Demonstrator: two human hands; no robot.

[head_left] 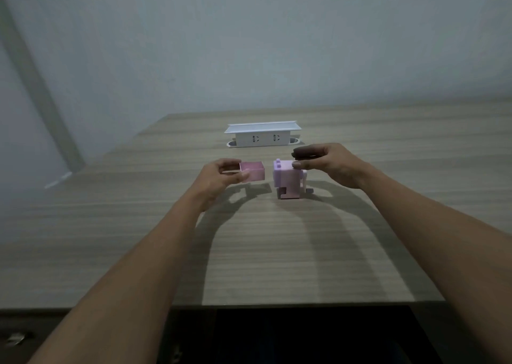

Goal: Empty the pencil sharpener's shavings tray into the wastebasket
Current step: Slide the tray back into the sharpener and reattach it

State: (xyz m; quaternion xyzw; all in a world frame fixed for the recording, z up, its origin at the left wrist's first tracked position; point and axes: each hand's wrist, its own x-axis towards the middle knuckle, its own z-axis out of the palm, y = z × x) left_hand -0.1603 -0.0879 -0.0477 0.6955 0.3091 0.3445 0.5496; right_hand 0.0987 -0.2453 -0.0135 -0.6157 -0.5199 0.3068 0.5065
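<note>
A small pink pencil sharpener (286, 180) stands upright on the wooden desk (257, 252), with an empty slot low on its left side. To its left, my left hand (219, 178) grips the pink shavings tray (253, 171), an open-topped box held just above the desk and apart from the sharpener. Its inside looks pink; I cannot tell if shavings lie in it. My right hand (329, 164) hovers over the sharpener's top right, fingers curled and spread, thumb close to its top edge. No wastebasket is in view.
A white pop-up power socket box (261, 135) stands on the desk behind the sharpener. The desk's left edge runs diagonally at the left, its front edge lies near me, and a dark gap (304, 336) sits below it. A grey wall rises behind.
</note>
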